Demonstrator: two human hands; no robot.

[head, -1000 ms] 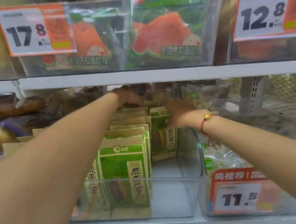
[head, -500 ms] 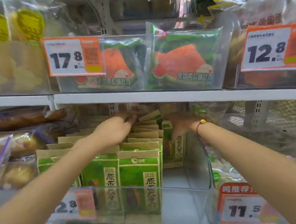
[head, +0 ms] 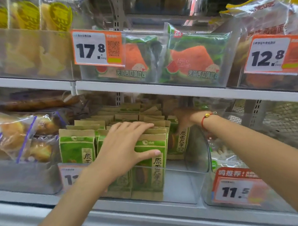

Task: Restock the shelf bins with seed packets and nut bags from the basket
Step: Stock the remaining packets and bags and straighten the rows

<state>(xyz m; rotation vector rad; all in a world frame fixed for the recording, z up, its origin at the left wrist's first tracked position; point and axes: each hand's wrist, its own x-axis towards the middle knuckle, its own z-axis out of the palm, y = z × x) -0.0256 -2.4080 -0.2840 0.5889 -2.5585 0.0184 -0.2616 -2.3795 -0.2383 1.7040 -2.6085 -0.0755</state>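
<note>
The seed packets (head: 148,158), flat kraft-paper pouches with green printed fronts, stand in rows inside the clear plastic bin (head: 193,171) on the lower shelf. The left hand (head: 124,150) lies flat across the front row's tops, fingers straight, thumb on a packet face. The right hand (head: 184,119) reaches to the lone right-hand packet (head: 180,142); its grip can't be made out. That one leans with nothing beside it, so it'd probably flop over once released.
</note>
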